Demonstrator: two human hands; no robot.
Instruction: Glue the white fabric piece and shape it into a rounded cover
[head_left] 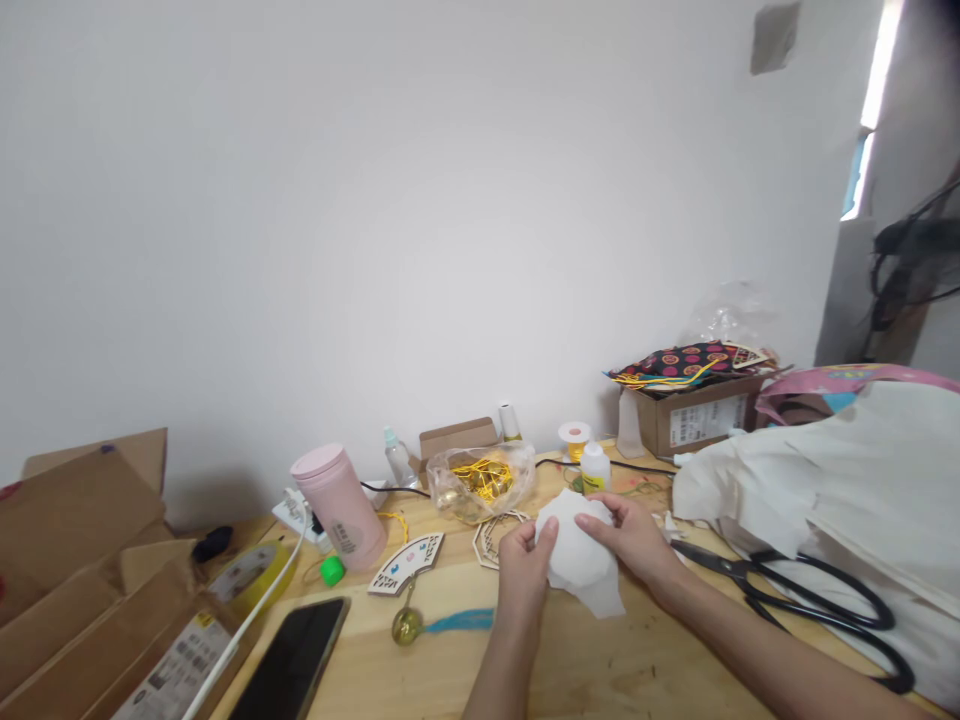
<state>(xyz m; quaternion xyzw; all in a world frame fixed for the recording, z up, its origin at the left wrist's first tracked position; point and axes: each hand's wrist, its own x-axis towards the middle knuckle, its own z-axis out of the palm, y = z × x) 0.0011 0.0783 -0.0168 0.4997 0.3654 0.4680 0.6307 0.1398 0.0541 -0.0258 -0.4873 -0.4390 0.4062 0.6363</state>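
Between my two hands is a white sheet, thin and uneven at the edges; whether it is paper or cloth I cannot tell. It seems to be layered, with a rounded piece on top and a pointed flap hanging below. My left hand pinches its left edge, thumb on top. On the right edge, my right hand grips it between thumb and fingers. Just behind lie a wooden hexagonal frame and a white bottle. Left of my hands is a fan-shaped ornament with a gold bell and blue tassel.
Large black scissors lie at right beside heaped white cloth. A pink cup, a phone and an open cardboard box are at left. A plastic bag with yellow cord and a stuffed box stand along the wall.
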